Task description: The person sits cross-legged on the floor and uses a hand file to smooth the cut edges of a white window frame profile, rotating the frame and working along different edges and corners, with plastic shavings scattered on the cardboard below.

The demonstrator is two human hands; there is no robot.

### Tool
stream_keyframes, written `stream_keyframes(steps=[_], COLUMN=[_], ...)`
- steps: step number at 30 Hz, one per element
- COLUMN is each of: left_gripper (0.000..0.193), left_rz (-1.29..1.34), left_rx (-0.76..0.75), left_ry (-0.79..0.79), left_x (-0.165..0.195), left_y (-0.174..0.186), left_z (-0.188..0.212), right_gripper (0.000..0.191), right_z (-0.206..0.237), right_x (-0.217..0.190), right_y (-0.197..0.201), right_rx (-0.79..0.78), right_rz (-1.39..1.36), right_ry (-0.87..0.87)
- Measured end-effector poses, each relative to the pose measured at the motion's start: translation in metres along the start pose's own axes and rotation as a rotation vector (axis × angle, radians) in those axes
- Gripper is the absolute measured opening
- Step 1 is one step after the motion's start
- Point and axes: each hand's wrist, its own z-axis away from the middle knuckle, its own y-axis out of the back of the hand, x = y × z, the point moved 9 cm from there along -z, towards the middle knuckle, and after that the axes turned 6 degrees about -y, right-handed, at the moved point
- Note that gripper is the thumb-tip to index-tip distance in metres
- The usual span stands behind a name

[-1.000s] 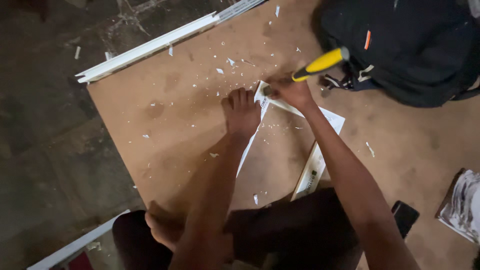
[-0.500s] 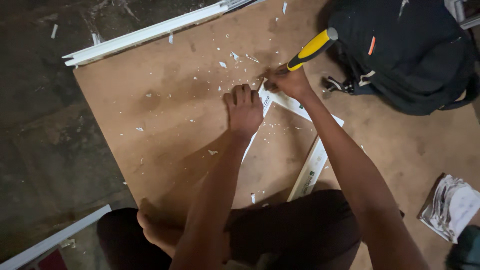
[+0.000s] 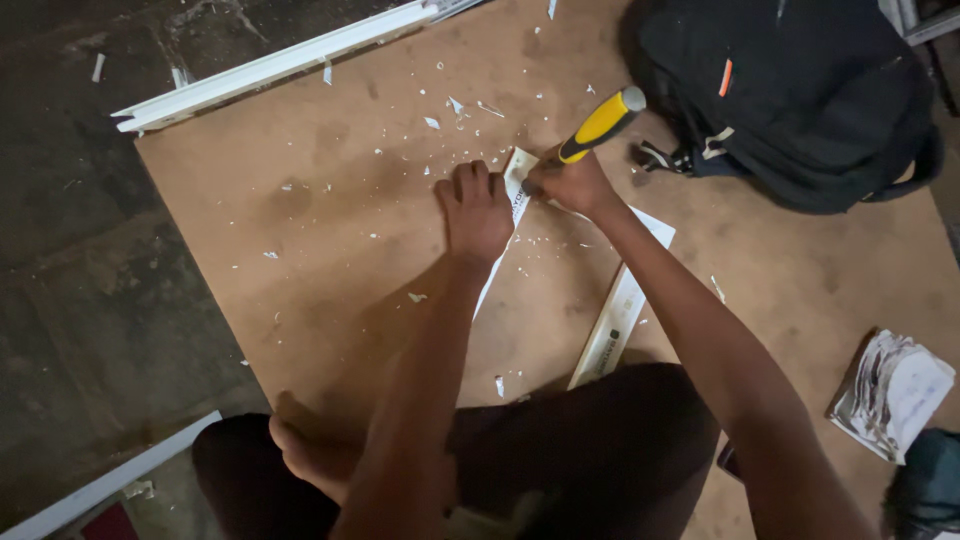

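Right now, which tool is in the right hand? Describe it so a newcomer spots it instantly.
Start at the brown board on the dark floor, then find the black backpack at its far right corner. Just left of the backpack, the right hand holds a tool over the white strips' corner. Its yellow-and-black handle with a grey end cap is the only bright colour there.
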Motion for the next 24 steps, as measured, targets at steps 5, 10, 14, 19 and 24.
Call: stream_keyframes(steps=[5, 10, 14, 19, 24], left_gripper=[0.027, 0.043, 0.058, 0.064, 0.062], left_rz=[0.025, 0.156, 0.340, 0.639, 0.698], left_rx=[-0.045, -0.022, -0.140, -0.198, -0.207], left_ry=[0.003, -0.007, -0.067, -0.003, 0.065], left_x=[0.002, 0.001, 0.001, -0.005, -0.005], left_y=[-0.005, -0.012, -0.034, -0.050, -0.046], left_z=[0.001, 0.001, -0.003, -0.021, -0.030], right_gripper=[0.024, 0.010, 0.011, 0.012, 0.014], right_z=[0.031, 0.109, 0.163, 0.159, 0.136], right_x=[0.019, 0.057, 0.081, 0.088, 0.090], right_y=[0.012, 0.042, 0.058, 0.072, 0.084], right_rx=[0.096, 0.277, 0.551, 0.570, 0.523], right_rz=[0.259, -0.456, -0.493, -0.446, -0.776], right_ry=[0.036, -0.053, -0.021, 0.056, 0.067])
